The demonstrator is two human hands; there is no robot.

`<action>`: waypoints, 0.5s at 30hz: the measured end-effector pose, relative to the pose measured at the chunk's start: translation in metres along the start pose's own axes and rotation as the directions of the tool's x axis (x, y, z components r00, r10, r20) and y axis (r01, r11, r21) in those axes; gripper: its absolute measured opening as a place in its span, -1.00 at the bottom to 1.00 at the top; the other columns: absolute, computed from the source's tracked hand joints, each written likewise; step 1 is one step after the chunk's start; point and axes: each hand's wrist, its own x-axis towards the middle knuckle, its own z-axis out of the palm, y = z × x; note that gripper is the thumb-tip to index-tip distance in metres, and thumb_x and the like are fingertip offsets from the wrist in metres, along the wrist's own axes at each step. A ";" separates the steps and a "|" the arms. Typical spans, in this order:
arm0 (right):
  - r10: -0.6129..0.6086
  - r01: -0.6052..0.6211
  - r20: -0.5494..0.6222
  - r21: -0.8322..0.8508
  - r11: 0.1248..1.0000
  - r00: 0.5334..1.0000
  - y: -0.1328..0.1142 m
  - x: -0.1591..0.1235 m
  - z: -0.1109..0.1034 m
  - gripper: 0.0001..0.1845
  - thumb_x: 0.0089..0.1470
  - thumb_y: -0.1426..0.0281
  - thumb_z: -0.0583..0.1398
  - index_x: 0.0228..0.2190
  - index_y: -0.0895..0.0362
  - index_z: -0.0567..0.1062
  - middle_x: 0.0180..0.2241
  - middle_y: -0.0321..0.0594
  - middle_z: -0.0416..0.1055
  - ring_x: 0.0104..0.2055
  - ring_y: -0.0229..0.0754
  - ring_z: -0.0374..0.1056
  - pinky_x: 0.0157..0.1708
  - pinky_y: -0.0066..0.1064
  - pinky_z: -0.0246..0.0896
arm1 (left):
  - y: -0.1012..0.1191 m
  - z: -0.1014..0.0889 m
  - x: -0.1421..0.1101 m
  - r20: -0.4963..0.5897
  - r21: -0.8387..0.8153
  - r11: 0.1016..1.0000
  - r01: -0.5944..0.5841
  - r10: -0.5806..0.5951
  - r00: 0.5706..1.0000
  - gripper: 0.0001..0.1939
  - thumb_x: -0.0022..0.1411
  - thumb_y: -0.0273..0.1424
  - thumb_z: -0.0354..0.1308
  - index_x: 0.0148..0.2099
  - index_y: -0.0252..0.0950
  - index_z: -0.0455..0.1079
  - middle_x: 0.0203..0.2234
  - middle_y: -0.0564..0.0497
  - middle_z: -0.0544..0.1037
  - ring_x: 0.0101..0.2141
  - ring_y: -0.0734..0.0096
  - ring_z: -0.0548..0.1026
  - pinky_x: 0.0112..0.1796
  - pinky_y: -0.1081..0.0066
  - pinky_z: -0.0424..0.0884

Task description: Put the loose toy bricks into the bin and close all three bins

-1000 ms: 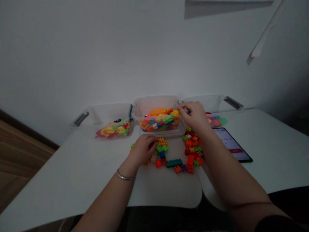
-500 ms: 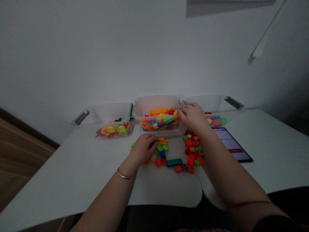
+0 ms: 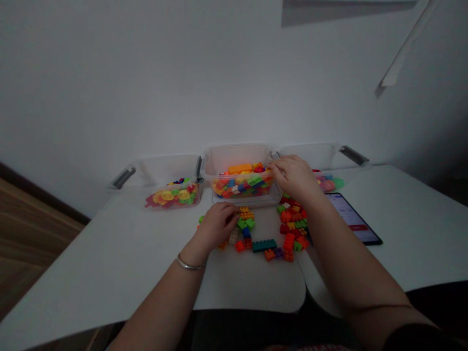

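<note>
My left hand [image 3: 218, 225] rests curled on the table among loose plastic building bricks, its fingertips beside small yellow bricks [image 3: 246, 215]. Whatever its fingers may hold is hidden. My right hand [image 3: 293, 178] sits at the front right corner of a clear plastic bin [image 3: 237, 155] filled with mixed bricks, its fingers curled near the rim. A long teal brick [image 3: 264, 245] lies between my hands, below a green and blue cluster. A heap of mostly red and orange bricks [image 3: 291, 226] lies under my right wrist.
A clear bin with yellow and green pieces [image 3: 161, 170] stands to the left, and another with pink pieces [image 3: 310, 156] to the right. A tablet [image 3: 353, 219] lies on the white table [image 3: 109, 258], right of my right forearm.
My right hand has shifted slightly down and left over the bin corner, now covering a yellow brick. My left hand has barely moved.
</note>
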 end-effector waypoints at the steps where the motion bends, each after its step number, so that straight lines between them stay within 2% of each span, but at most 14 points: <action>1: 0.009 -0.009 -0.005 0.007 1.000 1.000 -0.003 0.000 -0.004 -0.61 0.21 0.35 -0.01 -0.27 0.18 0.60 -0.20 -0.03 0.57 -0.09 0.02 0.39 0.01 -0.15 0.18 | 0.000 0.000 0.000 0.000 0.000 1.000 0.002 -0.002 1.000 -0.81 0.29 -0.41 0.07 -0.13 -0.28 0.49 -0.20 -0.10 0.56 -0.16 0.22 0.48 -0.08 0.18 0.43; 4: 0.003 -0.005 0.015 0.098 0.995 1.000 -0.013 -0.002 -0.016 -0.65 0.20 0.33 0.03 -0.24 0.15 0.59 -0.23 -0.09 0.57 -0.16 -0.03 0.40 -0.11 -0.22 0.21 | 0.001 -0.001 0.000 -0.004 -0.005 1.000 0.010 -0.010 1.000 -0.81 0.29 -0.42 0.08 -0.12 -0.27 0.49 -0.20 -0.09 0.56 -0.15 0.22 0.48 -0.07 0.18 0.43; 7: -0.076 0.041 0.157 0.218 0.975 0.985 -0.026 -0.006 -0.025 -0.72 0.17 0.32 0.10 -0.23 0.10 0.60 -0.25 -0.18 0.58 -0.27 -0.14 0.41 -0.26 -0.34 0.22 | 0.003 -0.002 0.000 -0.008 -0.006 1.000 0.030 -0.030 1.000 -0.81 0.28 -0.43 0.08 -0.11 -0.28 0.49 -0.19 -0.10 0.56 -0.14 0.21 0.48 -0.06 0.17 0.41; 9: -0.186 0.102 0.304 0.273 0.957 0.934 -0.034 -0.010 -0.025 -0.76 0.14 0.34 0.14 -0.23 0.06 0.61 -0.26 -0.23 0.58 -0.32 -0.19 0.42 -0.32 -0.39 0.22 | 0.004 -0.003 0.000 -0.003 -0.003 0.999 0.041 -0.041 0.999 -0.80 0.29 -0.43 0.08 -0.11 -0.29 0.48 -0.19 -0.12 0.56 -0.13 0.20 0.47 -0.05 0.15 0.41; 11: -0.297 0.163 0.439 0.318 0.934 0.848 -0.042 -0.014 -0.021 -0.77 0.11 0.38 0.17 -0.23 0.03 0.62 -0.26 -0.26 0.59 -0.30 -0.19 0.44 -0.32 -0.41 0.23 | 0.004 -0.003 0.001 0.004 0.003 0.999 0.043 -0.043 0.999 -0.80 0.29 -0.43 0.07 -0.10 -0.30 0.48 -0.19 -0.12 0.55 -0.14 0.20 0.47 -0.06 0.15 0.40; 13: -0.348 0.199 0.529 0.318 0.927 0.774 -0.049 -0.018 -0.015 -0.74 0.09 0.41 0.17 -0.22 0.02 0.63 -0.25 -0.24 0.59 -0.27 -0.16 0.46 -0.30 -0.39 0.26 | 0.004 -0.003 0.001 0.010 0.004 0.999 0.037 -0.037 0.999 -0.80 0.29 -0.44 0.07 -0.10 -0.29 0.48 -0.19 -0.11 0.55 -0.14 0.21 0.47 -0.07 0.16 0.40; 15: -0.354 0.230 0.572 0.279 0.932 0.740 -0.055 -0.021 -0.008 -0.72 0.08 0.44 0.16 -0.21 0.02 0.63 -0.26 -0.22 0.60 -0.28 -0.13 0.47 -0.30 -0.36 0.27 | 0.004 -0.003 0.001 0.011 0.000 1.000 0.029 -0.029 1.000 -0.80 0.28 -0.44 0.07 -0.11 -0.29 0.49 -0.21 -0.11 0.55 -0.15 0.22 0.47 -0.07 0.17 0.40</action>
